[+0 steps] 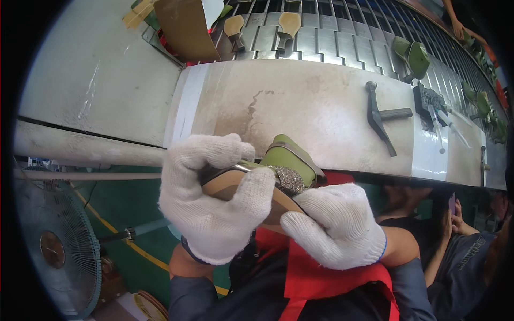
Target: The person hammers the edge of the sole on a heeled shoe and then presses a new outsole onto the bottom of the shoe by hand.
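Both my hands wear white knitted gloves and hold one sandal point(289, 181) over the table's near edge. A green shoe last point(285, 160) sits in it, and a glittery grey strap crosses the last. The tan sole faces me and is partly covered by my fingers. My left hand point(214, 198) is closed around one end, its thumb lying across the sole. With thumb and fingers, my right hand point(337, 224) pinches the sole's edge near the strap. What lies under the right fingertips is hidden.
On the pale worktable point(300, 96) lie a hammer point(383, 115) and, farther right, a dark block point(430, 99) with brushes. Behind runs a slatted metal conveyor point(342, 37) carrying green lasts and shoes. A fan point(59, 249) stands at left; another person point(463, 251) sits at right, holding a phone.
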Demonstrator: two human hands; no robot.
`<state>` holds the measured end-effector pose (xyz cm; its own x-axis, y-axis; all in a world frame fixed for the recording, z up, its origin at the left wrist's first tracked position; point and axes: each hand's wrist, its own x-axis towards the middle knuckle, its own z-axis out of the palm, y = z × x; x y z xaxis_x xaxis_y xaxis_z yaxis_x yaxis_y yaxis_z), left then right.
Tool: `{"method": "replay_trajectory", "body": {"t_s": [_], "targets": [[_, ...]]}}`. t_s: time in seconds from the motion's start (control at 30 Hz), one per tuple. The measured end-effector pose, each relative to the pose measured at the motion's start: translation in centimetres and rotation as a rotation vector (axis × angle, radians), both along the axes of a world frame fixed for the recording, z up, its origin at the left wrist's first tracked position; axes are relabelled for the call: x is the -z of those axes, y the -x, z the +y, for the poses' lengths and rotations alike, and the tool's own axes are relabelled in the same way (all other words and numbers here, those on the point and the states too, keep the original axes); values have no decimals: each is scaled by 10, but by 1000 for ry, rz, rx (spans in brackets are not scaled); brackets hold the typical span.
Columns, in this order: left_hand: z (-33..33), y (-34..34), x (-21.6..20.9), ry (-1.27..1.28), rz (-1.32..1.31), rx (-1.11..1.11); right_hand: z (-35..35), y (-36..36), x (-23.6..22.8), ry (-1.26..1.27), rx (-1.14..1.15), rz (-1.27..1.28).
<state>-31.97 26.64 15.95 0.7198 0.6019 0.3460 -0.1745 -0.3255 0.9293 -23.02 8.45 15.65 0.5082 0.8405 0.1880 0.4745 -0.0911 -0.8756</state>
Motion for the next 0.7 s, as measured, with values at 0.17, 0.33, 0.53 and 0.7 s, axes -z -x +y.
{"method": "replay_trajectory", "body": {"t_s": [0.17, 0.33, 0.53, 0.7], "targets": [[-2, 4, -4, -111, 109, -7, 7, 6, 5, -46, 59, -62], [4, 3, -10, -132, 163, 1, 6, 7, 3, -9, 55, -105], [-2, -13, -26, -89, 96, 103, -22, -14, -13, 9, 200, -170], [-10, -28, -32, 211, 89, 680, -16, -42, -49, -39, 60, -172]]}}
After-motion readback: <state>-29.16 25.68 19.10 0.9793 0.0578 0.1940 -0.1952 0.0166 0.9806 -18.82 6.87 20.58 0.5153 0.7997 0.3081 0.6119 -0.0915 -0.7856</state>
